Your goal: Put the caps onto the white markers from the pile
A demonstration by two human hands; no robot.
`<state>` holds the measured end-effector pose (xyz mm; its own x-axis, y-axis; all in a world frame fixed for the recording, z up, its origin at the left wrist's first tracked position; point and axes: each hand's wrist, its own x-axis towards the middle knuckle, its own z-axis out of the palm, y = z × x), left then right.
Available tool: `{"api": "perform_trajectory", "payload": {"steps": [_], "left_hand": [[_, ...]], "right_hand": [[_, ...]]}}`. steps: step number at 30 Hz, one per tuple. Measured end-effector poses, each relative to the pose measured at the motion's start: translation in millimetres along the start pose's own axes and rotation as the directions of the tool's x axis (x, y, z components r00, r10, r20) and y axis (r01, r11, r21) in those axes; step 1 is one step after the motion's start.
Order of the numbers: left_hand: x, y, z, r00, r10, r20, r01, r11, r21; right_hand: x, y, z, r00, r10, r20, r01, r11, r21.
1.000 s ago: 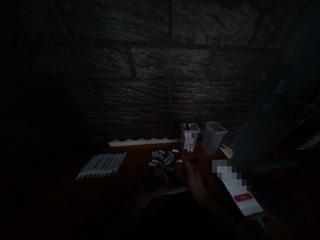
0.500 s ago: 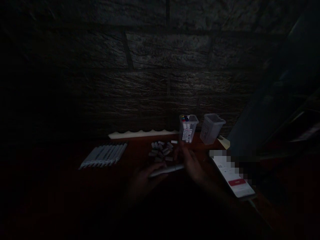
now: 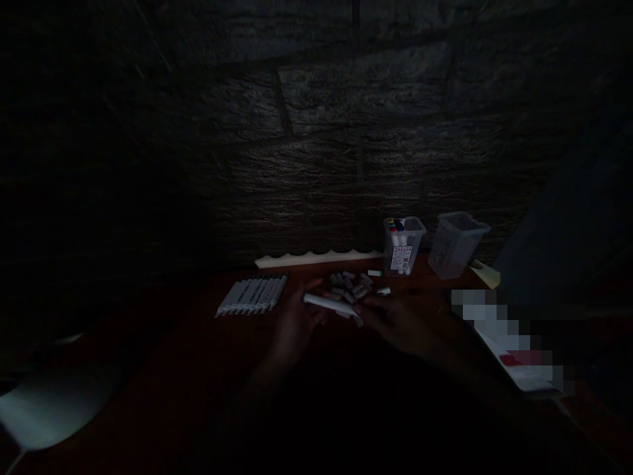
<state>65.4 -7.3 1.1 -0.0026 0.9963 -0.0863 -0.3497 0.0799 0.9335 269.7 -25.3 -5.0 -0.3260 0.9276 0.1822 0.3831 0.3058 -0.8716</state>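
Observation:
A white marker (image 3: 328,303) lies slantwise between my two hands, above the table. My left hand (image 3: 293,323) is around its left end, one finger above it and others below. My right hand (image 3: 398,323) pinches the right end, where its fingertips partly cover the marker. Just beyond the hands is a loose pile of short, pale marker caps (image 3: 359,289), some hidden by the marker and fingers. To the left, a row of white markers (image 3: 253,295) lies side by side. The scene is very dark, so finger details are faint.
A clear plastic box (image 3: 414,241) with several markers stands by the brick wall (image 3: 326,165). Beside it is another clear box (image 3: 457,244). A wavy pale strip (image 3: 319,258) runs along the wall. A phone (image 3: 529,373) lies right; a pale, bright-edged object (image 3: 49,409) is lower left.
The view has swung left, so the boxes and phone appear farther right. The marker has turned, its left end now higher than its right. My left hand has risen and shows more of its palm side.

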Motion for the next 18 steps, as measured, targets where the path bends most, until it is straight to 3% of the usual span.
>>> {"api": "perform_trajectory", "payload": {"steps": [4, 8, 15, 18], "left_hand": [[1.0, 2.2, 2.0, 0.995, -0.096, 0.032, 0.1, 0.98, -0.175], [2.2, 1.6, 1.1, 0.994, -0.087, 0.059, 0.095, 0.984, -0.148], [-3.8, -12.3, -0.2, 0.958, -0.067, 0.278, 0.031, 0.991, 0.134], [-5.2, -9.7, -1.2, 0.961, -0.035, 0.275, -0.049, 0.955, 0.294]], "right_hand": [[-3.3, -4.4, 7.7, 0.996, -0.085, 0.014, 0.086, 0.996, -0.016], [-6.0, -8.7, 9.9, 0.996, -0.09, 0.016, 0.089, 0.995, 0.054], [-9.5, -13.3, 10.0, 0.982, 0.076, 0.173, -0.131, 0.934, 0.334], [-8.8, -17.6, 8.7, 0.966, 0.162, 0.202, -0.239, 0.862, 0.448]]}}
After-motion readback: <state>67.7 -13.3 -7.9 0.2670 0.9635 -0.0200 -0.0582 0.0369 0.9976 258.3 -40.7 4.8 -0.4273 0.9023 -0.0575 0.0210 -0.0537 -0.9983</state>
